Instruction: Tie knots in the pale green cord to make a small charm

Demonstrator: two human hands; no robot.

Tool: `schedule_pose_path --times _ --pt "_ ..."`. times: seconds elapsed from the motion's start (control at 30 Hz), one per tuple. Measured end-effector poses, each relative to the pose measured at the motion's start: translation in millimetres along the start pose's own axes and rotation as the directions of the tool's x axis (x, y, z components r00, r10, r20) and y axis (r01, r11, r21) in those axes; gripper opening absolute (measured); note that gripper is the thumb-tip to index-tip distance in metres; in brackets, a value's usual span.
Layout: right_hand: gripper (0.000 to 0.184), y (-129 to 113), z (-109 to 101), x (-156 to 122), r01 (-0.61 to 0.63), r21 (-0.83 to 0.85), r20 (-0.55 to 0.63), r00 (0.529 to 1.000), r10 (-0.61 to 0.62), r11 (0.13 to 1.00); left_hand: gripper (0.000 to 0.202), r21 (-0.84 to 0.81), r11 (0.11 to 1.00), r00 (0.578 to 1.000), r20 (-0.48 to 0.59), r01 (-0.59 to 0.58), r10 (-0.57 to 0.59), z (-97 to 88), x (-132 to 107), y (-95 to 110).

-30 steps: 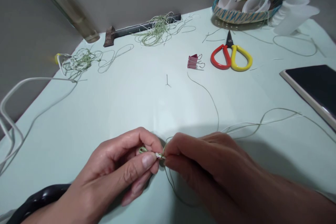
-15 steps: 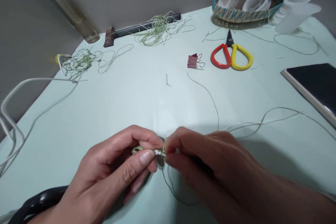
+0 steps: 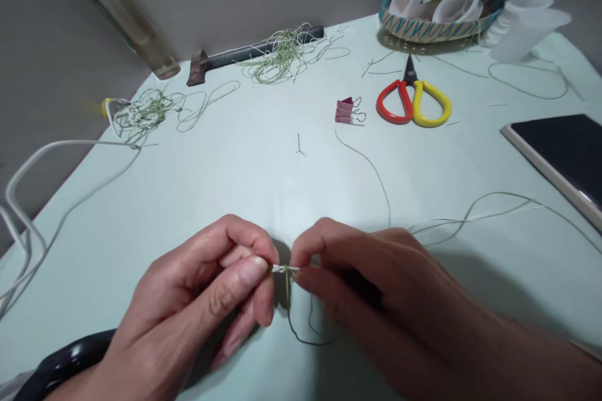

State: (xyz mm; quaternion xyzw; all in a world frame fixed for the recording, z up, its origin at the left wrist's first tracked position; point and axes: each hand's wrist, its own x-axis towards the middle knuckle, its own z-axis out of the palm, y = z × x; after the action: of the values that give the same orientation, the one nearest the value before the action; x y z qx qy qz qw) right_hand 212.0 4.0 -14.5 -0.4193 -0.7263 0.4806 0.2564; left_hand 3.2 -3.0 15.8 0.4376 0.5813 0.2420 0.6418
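Note:
Low in the middle of the pale green table, my left hand and my right hand meet fingertip to fingertip. Both are closed in a pinch on a short, pale knotted cord piece stretched between them. From that piece a thin green thread hangs down in a loop under my fingers. More thread trails off to the right across the table.
Red and yellow scissors and pink binder clips lie at the back centre. A basket of white cups, thread tangles, a dark tool, a tablet at right and a white cable at left surround the working area.
My hands have drawn slightly apart and up the table. The green coiled bit seen in my left fingers is now hidden, and the thread loop below hangs larger.

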Motion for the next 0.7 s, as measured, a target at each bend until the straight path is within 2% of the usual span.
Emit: schedule_pose_path --times 0.1,0.27,0.37,0.6,0.7 --pt "0.018 -1 -2 1 -0.019 0.062 0.031 0.999 0.017 0.998 0.032 0.007 1.0 1.0 -0.019 0.003 -0.002 2.3 0 2" --pt "0.017 1 0 1 0.0 0.106 0.018 1.0 -0.002 0.994 0.025 -0.031 0.997 0.998 -0.016 -0.063 0.063 2.8 1 -1" --pt "0.016 2 1 1 0.0 0.094 0.003 1.0 0.0 0.996 0.022 -0.005 0.994 0.994 -0.037 -0.105 0.105 0.1 1 -4" --pt "0.012 3 3 -9 -0.033 0.022 0.038 0.999 0.032 0.999 0.006 0.075 0.965 0.968 0.008 -0.252 0.252 -13.3 4 -16" --pt "0.007 4 2 -12 0.023 -0.011 -0.042 0.999 -0.024 1.0 0.004 0.076 0.957 0.96 0.009 -0.28 0.28 -14.9 5 -17"
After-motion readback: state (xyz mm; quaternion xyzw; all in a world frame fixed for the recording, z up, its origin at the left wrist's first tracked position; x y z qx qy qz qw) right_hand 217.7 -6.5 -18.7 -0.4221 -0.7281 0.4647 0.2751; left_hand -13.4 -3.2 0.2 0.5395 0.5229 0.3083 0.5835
